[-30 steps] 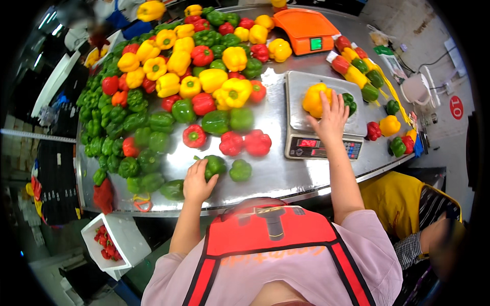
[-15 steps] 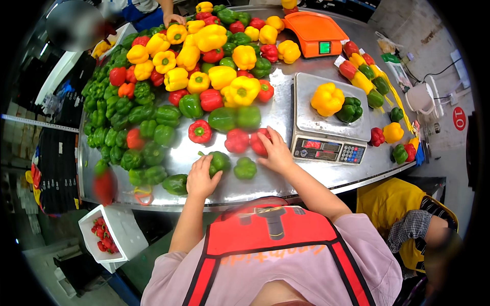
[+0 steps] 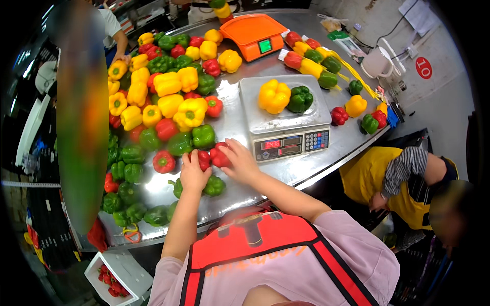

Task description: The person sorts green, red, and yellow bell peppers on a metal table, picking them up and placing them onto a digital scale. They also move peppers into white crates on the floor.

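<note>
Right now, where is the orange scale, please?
In the head view, the orange scale is at top centre, beyond the silver scale, with a yellow pepper at its lower left.

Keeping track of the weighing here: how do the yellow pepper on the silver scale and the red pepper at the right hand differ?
The yellow pepper sits on the silver scale; the red pepper is off it. The yellow pepper is untouched; the right hand partly covers the red pepper. Both look shiny.
</note>
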Available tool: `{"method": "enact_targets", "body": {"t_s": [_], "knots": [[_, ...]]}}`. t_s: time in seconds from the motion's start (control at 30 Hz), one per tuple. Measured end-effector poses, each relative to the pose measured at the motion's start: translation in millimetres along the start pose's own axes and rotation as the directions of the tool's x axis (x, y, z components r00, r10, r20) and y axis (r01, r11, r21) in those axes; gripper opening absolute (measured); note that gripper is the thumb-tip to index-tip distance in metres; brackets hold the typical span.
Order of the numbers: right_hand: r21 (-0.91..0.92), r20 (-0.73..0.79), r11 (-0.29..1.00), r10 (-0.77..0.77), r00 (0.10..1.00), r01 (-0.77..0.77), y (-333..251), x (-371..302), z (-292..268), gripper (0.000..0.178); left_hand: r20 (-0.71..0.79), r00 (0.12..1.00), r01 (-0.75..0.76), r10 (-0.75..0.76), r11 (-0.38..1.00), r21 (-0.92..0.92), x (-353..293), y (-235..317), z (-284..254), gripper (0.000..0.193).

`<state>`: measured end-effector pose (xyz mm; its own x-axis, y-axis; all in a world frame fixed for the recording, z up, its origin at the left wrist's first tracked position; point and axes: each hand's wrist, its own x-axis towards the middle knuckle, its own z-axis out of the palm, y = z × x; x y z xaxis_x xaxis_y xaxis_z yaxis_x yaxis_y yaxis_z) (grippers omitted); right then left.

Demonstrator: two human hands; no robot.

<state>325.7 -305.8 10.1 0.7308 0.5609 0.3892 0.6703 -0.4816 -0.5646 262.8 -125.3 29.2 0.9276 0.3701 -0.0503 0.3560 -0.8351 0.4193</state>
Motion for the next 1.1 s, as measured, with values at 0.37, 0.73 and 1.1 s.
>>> {"method": "enact_targets", "body": {"t_s": [0.37, 0.73, 1.1], "knots": [[0.185, -0.014, 0.982, -0.028, 1.0, 0.03, -32.0, -4.7, -68.7, 0.077, -0.23, 0.916, -0.37, 0.33, 0.915, -0.16, -11.1, 65.7, -56.7, 0.077], [-0.095, -0.403, 0.991, 0.046, 0.914, -0.092, 34.7, 38.9, -71.5, 0.076, -0.219, 0.849, -0.528, 0.481, 0.758, -0.383, -19.9, 95.2, -38.7, 0.092], [-0.272, -0.502, 0.93, 0.082, 0.861, -0.247, 58.0, 31.0, -88.3, 0.07, -0.134, 0.959, -0.28, 0.248, 0.892, -0.354, -43.0, 15.0, -9.8, 0.08]]}}
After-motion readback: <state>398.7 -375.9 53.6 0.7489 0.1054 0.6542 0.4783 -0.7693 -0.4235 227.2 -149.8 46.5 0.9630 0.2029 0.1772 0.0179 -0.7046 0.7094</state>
